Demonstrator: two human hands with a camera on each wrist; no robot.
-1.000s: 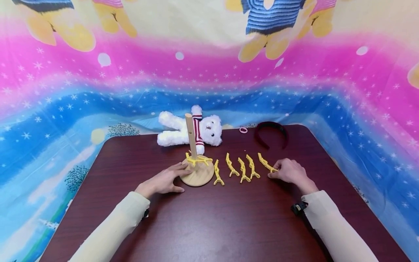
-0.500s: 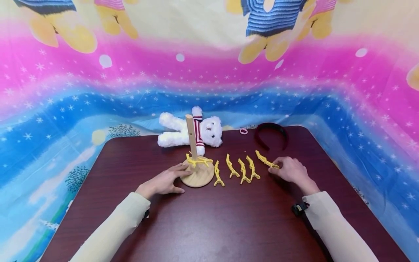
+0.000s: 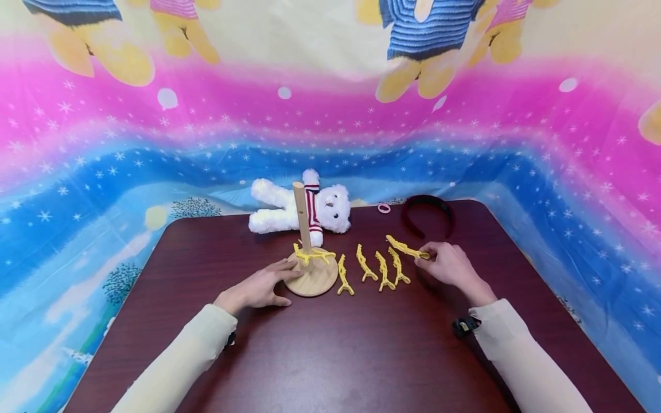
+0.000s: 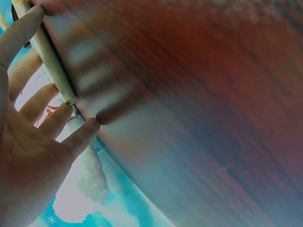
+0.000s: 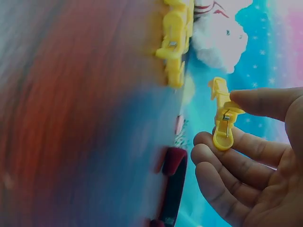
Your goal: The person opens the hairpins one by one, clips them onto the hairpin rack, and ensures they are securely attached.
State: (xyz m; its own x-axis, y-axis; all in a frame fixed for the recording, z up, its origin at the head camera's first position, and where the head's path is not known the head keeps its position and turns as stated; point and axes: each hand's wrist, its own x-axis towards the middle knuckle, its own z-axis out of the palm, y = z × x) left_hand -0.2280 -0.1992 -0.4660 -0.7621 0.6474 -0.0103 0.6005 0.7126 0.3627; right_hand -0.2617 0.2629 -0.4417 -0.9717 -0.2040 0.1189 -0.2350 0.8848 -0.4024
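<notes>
In the head view, the left hand (image 3: pixel 258 285) touches the round base (image 3: pixel 320 281) of a wooden stand (image 3: pixel 303 221); the right hand (image 3: pixel 451 265) holds a yellow clip (image 3: pixel 405 249) over the tabletop (image 3: pixel 335 355). Left wrist: fingers (image 4: pixel 38 104) spread. Right wrist: thumb (image 5: pixel 265 101) and fingers pinch the clip.

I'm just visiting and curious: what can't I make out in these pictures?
- Head: how many yellow clips sit at the foot of the wooden post; they're small and overlap.
- Head: part of the white bear, behind the post.
- Left wrist: the rest of the round base, cut off by the top edge.
- Right wrist: part of the headband, below the bottom edge.
</notes>
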